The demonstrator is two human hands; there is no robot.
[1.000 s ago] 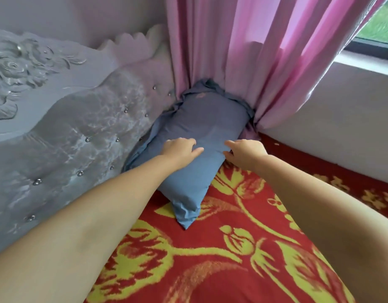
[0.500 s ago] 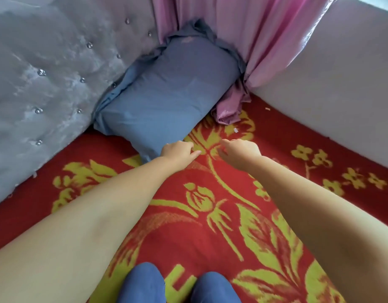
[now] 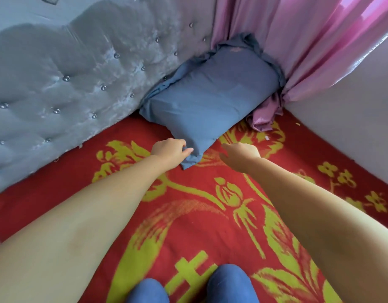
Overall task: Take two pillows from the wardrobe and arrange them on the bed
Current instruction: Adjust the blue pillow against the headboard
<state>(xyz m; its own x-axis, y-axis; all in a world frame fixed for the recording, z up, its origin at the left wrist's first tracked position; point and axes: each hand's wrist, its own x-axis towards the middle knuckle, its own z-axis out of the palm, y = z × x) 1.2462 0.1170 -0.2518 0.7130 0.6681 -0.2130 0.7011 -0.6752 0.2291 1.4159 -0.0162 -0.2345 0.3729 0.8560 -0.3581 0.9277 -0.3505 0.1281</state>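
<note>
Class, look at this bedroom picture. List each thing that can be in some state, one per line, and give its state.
Pillow: lying on the bed, pushed into the corner against the headboard.
Curtain: hanging, its lower end bunched on the blanket beside the pillow.
Blanket: spread flat over the bed.
Left hand: fingertips touching the pillow's near corner; a grip cannot be told.
Right hand: open, palm down, apart from the pillow.
</note>
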